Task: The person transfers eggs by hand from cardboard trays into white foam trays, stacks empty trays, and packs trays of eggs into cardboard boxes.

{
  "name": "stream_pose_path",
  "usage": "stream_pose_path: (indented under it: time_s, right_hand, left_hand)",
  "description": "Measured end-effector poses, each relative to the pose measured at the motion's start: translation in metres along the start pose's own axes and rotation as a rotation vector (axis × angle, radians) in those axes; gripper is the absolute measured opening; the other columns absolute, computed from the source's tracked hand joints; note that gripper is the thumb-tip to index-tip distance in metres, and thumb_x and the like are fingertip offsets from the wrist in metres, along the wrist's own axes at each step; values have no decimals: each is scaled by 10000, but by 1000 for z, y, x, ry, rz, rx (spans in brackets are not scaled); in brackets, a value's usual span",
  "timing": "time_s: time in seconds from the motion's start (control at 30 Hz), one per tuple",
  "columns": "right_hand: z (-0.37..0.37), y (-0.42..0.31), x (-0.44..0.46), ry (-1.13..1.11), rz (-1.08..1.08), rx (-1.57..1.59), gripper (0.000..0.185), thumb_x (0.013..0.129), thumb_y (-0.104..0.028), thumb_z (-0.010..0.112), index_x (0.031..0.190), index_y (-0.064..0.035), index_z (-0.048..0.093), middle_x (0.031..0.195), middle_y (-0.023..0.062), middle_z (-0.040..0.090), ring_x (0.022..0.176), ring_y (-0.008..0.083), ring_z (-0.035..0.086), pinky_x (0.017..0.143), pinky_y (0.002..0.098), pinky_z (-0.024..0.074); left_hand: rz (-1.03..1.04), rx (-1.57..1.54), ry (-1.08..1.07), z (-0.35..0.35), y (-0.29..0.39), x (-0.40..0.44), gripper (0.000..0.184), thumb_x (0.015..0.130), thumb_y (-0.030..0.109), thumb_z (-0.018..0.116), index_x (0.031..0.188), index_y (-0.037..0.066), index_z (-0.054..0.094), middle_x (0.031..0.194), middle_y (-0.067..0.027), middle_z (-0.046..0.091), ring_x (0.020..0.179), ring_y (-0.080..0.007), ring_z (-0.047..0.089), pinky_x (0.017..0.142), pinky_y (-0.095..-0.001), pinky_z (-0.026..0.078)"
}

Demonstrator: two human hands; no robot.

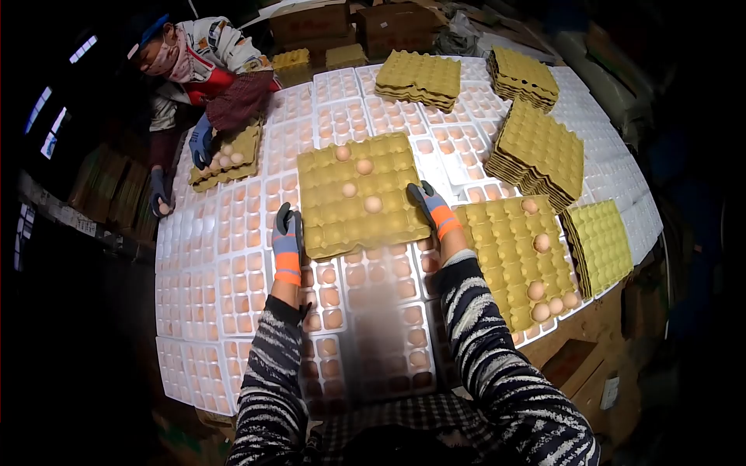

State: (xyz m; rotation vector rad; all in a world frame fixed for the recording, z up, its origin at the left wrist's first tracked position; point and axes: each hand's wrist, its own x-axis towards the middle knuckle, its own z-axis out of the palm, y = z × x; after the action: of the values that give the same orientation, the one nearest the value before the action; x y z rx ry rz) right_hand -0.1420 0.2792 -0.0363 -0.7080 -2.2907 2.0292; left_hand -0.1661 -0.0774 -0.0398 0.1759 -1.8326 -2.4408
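Observation:
My left hand (287,242), in a grey and orange glove, grips the left edge of a yellow pulp egg tray (326,225). On the opposite edge my right hand (432,208), gloved alike, has its fingers closed around the rim. Several brown eggs (373,204) sit scattered in this tray's cups. Beneath it lie white packs filled with eggs (330,297). Just right of my right forearm is another pulp tray (505,256) holding several eggs (542,243), some bunched at its near end.
Stacks of pulp trays (536,151) stand at the right and back of the table. At the far left a co-worker (206,70) in gloves handles eggs by a smaller tray stack (247,155). Cardboard boxes (311,23) line the back. White egg packs (241,233) cover much of the table.

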Motion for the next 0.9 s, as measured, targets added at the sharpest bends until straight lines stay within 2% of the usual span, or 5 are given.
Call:
stream_pose_path:
  time_s: [0.2, 0.5, 0.7, 0.77, 0.9]
  right_hand:
    - [4, 9, -1, -190, 42, 244, 689, 887, -446, 750, 1435, -83, 546, 1206, 95, 668, 989, 241, 624, 839, 395, 522]
    - [46, -7, -94, -100, 43, 345, 535, 871, -277, 813, 1311, -64, 595, 749, -13, 598, 515, 114, 477, 455, 292, 397]
    - [167, 24, -187, -213, -87, 233, 483, 936, -257, 736, 1313, 3, 581, 1099, 69, 669, 911, 137, 624, 750, 294, 523]
    - [208, 57, -185, -232, -266, -107, 789, 881, -431, 759, 1474, -7, 455, 1410, 246, 516, 1299, 361, 528, 1072, 419, 444]
    - [234, 53, -205, -378, -248, -128, 751, 910, -452, 720, 1474, -24, 470, 1422, 208, 541, 1286, 304, 538, 1068, 383, 442]
  left_hand:
    - [-432, -137, -326, 25, 27, 1, 633, 954, 299, 689, 1499, 83, 450, 1357, -113, 601, 1145, -259, 640, 909, -378, 567]
    - [-162, 59, -208, -55, 45, -44, 562, 934, 203, 740, 1425, 25, 531, 1269, -69, 652, 1056, -186, 652, 869, -342, 560]
    - [-224, 8, -6, -175, 117, -144, 458, 994, 198, 659, 1398, 19, 541, 1255, -78, 653, 1041, -181, 655, 863, -305, 549]
    - [-290, -125, 72, -213, 116, -165, 442, 1001, 186, 642, 1394, 12, 541, 1267, -91, 649, 1099, -205, 647, 895, -321, 551]
    - [-242, 44, 105, -265, 97, -175, 486, 1005, 191, 638, 1434, 0, 510, 1289, -100, 640, 1114, -210, 627, 927, -319, 526]
